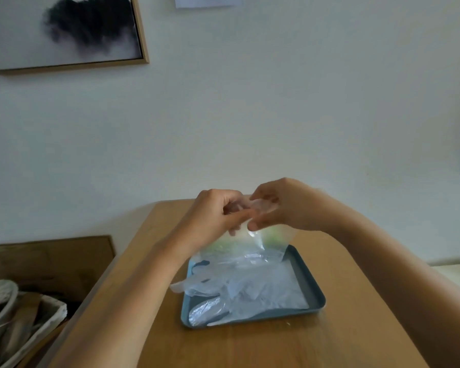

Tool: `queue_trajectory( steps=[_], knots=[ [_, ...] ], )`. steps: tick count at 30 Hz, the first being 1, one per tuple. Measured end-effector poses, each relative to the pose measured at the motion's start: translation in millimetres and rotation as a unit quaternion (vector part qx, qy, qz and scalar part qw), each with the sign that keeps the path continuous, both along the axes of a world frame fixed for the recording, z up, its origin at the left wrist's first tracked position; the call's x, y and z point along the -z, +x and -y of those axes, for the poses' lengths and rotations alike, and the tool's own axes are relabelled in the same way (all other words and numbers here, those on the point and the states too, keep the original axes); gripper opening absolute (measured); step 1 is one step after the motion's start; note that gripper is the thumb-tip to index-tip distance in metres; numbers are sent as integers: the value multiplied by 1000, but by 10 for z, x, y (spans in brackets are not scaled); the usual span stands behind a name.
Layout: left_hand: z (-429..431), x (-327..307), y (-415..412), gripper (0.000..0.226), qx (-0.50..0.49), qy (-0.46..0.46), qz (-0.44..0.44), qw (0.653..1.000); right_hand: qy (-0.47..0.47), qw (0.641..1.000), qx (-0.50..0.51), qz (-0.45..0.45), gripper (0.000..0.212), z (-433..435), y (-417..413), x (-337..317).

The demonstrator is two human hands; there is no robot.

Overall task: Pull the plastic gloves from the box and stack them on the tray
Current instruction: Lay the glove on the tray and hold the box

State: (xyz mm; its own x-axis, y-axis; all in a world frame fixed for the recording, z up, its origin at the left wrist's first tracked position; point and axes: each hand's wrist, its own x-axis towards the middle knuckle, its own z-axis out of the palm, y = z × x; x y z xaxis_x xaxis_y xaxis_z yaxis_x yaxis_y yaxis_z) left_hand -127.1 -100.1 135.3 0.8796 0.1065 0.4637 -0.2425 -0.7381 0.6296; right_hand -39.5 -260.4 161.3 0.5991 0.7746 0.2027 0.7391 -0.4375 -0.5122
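Note:
A blue-grey tray (315, 290) lies on the wooden table, holding a loose pile of clear plastic gloves (252, 288); one glove's fingers hang over its left rim. Above the tray's far edge, my left hand (215, 213) and my right hand (279, 205) meet and pinch the top of one clear plastic glove (250, 243), which hangs down to the tray. A blurred green and white shape shows through the hanging glove; I cannot tell whether it is the glove box.
The wooden table (250, 346) stands against a pale wall. Left of it and lower are a wooden board (51, 261) and a bin (16, 322) of cloth and clutter. A framed picture (64, 33) hangs on the wall.

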Motion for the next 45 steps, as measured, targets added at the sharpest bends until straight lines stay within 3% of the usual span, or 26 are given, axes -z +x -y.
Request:
queue_trajectory(
  steps=[2, 6, 8, 11, 16, 19, 21, 24, 29, 32, 38, 40, 43, 45],
  knots=[
    [-34, 16, 8, 12, -7, -10, -25, 1000, -6, 1000, -6, 2, 10, -73, -29, -13],
    [-211, 73, -12, 13, 19, -139, -99, 985, 12, 999, -12, -36, 9, -158, -9, 32],
    [-367, 168, -37, 16, 53, -143, -188, 970, 49, 995, -18, -84, 8, -172, -19, 50],
    [-561, 399, -74, 43, 139, -180, -281, 932, 127, 975, -24, -178, 12, -160, -27, 48],
    [-748, 577, -95, 56, 169, -404, -265, 859, 199, 932, 2, -301, 8, -114, 19, 125],
    [-852, 530, -87, 48, 140, -433, -258, 853, 212, 905, 12, -370, 7, -68, 41, 267],
    [-872, 459, -56, 33, 89, -386, -264, 879, 209, 893, 19, -397, 4, -37, 58, 358],
    [-895, 367, 32, 4, 28, -264, -303, 915, 201, 888, 34, -412, 17, -21, 104, 482],
    [-924, 480, 266, 9, 19, -133, -407, 903, 145, 919, 89, -356, 16, -22, 210, 802],
    [-905, 719, 431, 10, -28, -16, -407, 913, 84, 947, 112, -289, 12, 1, 306, 1087],
    [-940, 1057, 549, 8, -82, 77, -455, 883, 2, 972, 152, -179, 10, 42, 402, 1474],
    [-899, 1075, 560, 8, -150, 130, -411, 890, -8, 973, 151, -173, 10, 37, 425, 1497],
    [-700, 1081, 505, 11, -262, 230, -238, 906, -11, 972, 154, -178, 13, 36, 447, 1512],
    [-473, 1100, 449, 7, -224, 203, -153, 941, -12, 970, 158, -182, 13, 38, 458, 1520]
  ],
)
